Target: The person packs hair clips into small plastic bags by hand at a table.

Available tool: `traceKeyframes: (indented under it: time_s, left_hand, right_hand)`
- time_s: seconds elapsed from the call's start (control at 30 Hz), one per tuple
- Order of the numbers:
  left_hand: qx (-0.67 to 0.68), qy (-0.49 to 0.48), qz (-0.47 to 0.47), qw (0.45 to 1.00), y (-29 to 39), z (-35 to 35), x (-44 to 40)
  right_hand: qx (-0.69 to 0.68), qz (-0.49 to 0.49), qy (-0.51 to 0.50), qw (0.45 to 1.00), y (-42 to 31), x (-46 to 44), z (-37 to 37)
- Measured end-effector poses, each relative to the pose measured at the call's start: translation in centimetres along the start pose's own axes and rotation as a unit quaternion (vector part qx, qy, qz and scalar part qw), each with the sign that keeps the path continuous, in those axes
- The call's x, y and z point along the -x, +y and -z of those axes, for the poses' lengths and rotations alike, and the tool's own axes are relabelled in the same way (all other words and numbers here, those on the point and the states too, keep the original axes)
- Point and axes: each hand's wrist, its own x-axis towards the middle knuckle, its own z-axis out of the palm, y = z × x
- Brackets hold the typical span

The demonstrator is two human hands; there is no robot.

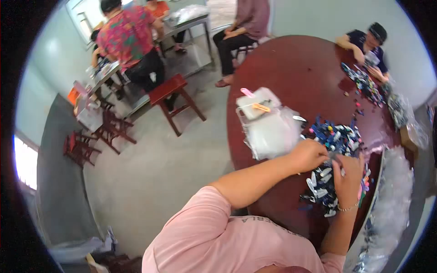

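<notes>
A heap of small hair clips (324, 182), mostly navy, black and white, lies on the dark red round table (273, 200). Over the heap, my left hand (309, 155) is closed in a pinch. My right hand (348, 175), with a beaded bracelet at the wrist, meets it from the right, thumb and fingers bent together. Something small and dark seems to sit between the fingertips, too blurred to name. Left of the heap is a stack of clear plastic bags (273, 134), with an orange clip (261, 107) and a pink clip (247, 92) on top.
Another person (371, 45) sits across the table behind a second clip pile (364, 84). Filled plastic bags (393, 195) lie along the right edge. A red stool (168, 89) stands on the floor; more people are around a metal table (186, 22) at the back.
</notes>
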Motion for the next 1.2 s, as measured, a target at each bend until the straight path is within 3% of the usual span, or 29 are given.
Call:
traceKeyframes:
  time_s: [0.3,0.37,0.47,0.5,0.6,0.73,0.77,0.9,1.03,1.2]
  left_hand:
    - [0.034,-0.018,0.047,0.998,1.0,1.0,-0.3]
    - [-0.131,0.097,-0.038,0.986,3.5,2.5,-0.4]
    - [-0.155,0.025,-0.073,0.985,4.5,2.0,0.1]
    - [-0.151,0.023,-0.073,0.986,4.5,1.5,0.2]
    - [-0.112,0.008,-0.064,0.992,4.2,0.3,0.6]
    - [-0.060,0.088,-0.141,0.984,2.8,0.2,-0.3]
    - [-0.048,0.076,-0.149,0.985,2.8,0.2,-0.2]
    - [0.051,0.030,-0.082,0.995,2.0,-0.1,0.1]
    - [0.080,-0.028,-0.028,0.996,1.6,0.5,-0.3]
    - [0.165,-0.136,0.013,0.977,2.3,1.4,-0.8]
  right_hand:
    - [-0.051,-0.071,0.011,0.996,1.0,0.5,-0.7]
    - [-0.039,-0.095,0.035,0.994,1.0,0.8,-1.1]
    - [-0.109,-0.164,0.096,0.976,0.8,1.2,-1.8]
    - [-0.106,-0.168,0.094,0.975,0.6,1.4,-2.2]
    - [-0.294,-0.219,0.071,0.928,0.1,1.7,-3.2]
    - [-0.274,-0.258,0.035,0.926,-0.8,1.2,-2.0]
    - [-0.338,-0.257,0.062,0.903,-1.0,1.1,-2.5]
    - [-0.231,-0.007,0.003,0.973,-1.5,0.1,-0.1]
    - [-0.181,0.067,-0.035,0.981,0.4,0.2,0.0]
    - [-0.099,0.145,-0.007,0.984,0.2,-0.2,0.0]
